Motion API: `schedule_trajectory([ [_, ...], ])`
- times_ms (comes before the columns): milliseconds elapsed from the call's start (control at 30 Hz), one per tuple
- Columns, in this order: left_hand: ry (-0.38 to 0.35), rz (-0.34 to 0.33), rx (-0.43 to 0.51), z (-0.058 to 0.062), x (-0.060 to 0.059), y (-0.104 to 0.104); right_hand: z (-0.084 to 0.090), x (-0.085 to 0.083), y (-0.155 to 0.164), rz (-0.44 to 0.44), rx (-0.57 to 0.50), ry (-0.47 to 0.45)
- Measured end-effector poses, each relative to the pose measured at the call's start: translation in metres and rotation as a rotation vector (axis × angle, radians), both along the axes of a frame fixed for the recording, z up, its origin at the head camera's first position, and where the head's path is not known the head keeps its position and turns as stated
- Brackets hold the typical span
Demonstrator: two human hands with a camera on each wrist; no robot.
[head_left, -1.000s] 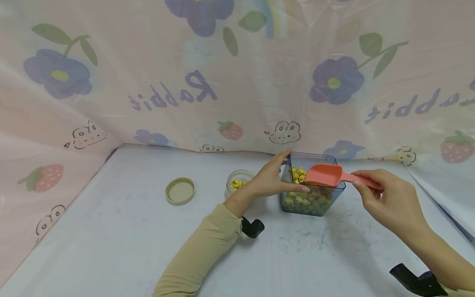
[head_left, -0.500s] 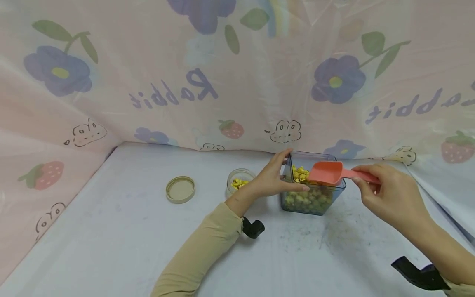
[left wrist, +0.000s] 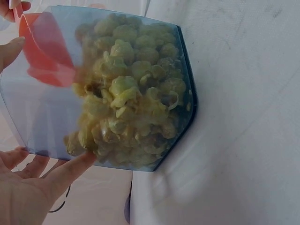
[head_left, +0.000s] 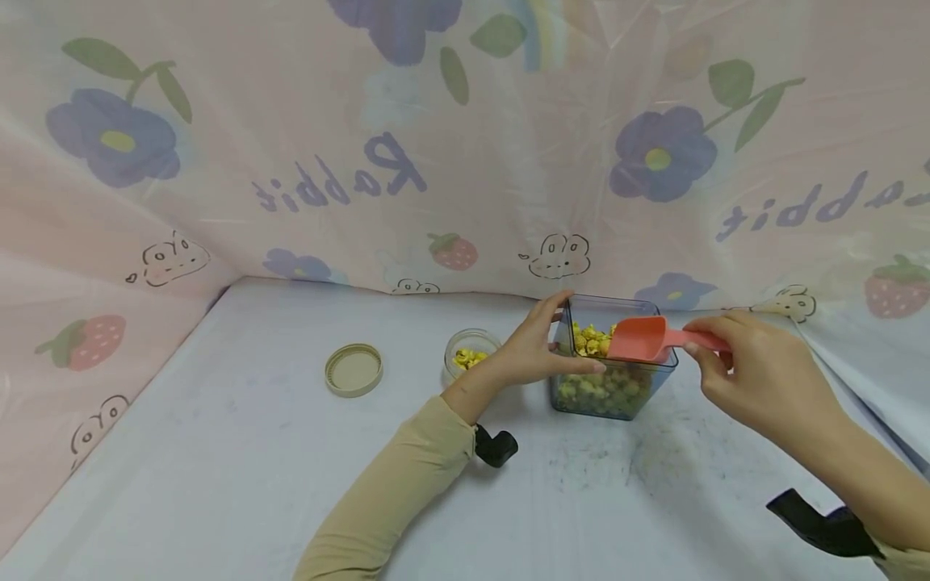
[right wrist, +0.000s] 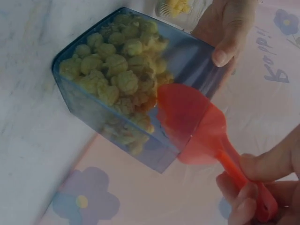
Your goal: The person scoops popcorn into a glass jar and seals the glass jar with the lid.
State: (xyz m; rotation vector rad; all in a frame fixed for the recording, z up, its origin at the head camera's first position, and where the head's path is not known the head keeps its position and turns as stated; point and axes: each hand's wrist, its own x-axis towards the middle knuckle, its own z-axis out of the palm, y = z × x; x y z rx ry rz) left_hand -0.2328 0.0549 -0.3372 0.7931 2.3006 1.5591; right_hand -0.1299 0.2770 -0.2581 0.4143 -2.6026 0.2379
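The left hand (head_left: 534, 351) grips the near-left wall of a clear blue tub (head_left: 613, 387) holding yellow-green puffed snacks (head_left: 603, 391). The right hand (head_left: 751, 375) pinches the handle of a coral scoop (head_left: 639, 339), whose bowl dips into the tub's open top. Just left of the left fingers (head_left: 555, 311) stands a small glass jar (head_left: 468, 351) with yellow pieces; farther left on the tabletop (head_left: 254, 452) lies a beige lid (head_left: 353, 370).

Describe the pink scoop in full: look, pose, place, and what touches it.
The scoop looks like salmon-pink plastic, with a deep rounded bowl and a narrow, straight handle. It lies roughly level, its bowl at the open top of the clear bin over the popcorn, handle pointing right. The right hand pinches the handle's end. The left hand holds the bin, not the scoop.
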Motion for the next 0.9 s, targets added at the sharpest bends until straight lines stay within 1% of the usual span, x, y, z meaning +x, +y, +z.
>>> schedule_trajectory([
  [233, 0.005, 0.000, -0.008, 0.0013, -0.0007, 0.0009, 0.0040, -0.0025, -0.0013, -0.008, 0.031, -0.036],
  [433, 0.002, 0.003, 0.000, 0.0014, -0.0013, 0.0013, 0.0055, -0.0055, -0.0024, -0.018, 0.028, -0.048],
  [700, 0.000, 0.010, -0.006, 0.0006, -0.0013, 0.0006, 0.0028, -0.0083, -0.0046, 0.024, 0.036, 0.024],
  [900, 0.006, 0.012, -0.004, 0.0002, 0.0002, 0.0006, 0.0019, -0.0085, -0.0056, 0.037, 0.036, 0.043],
])
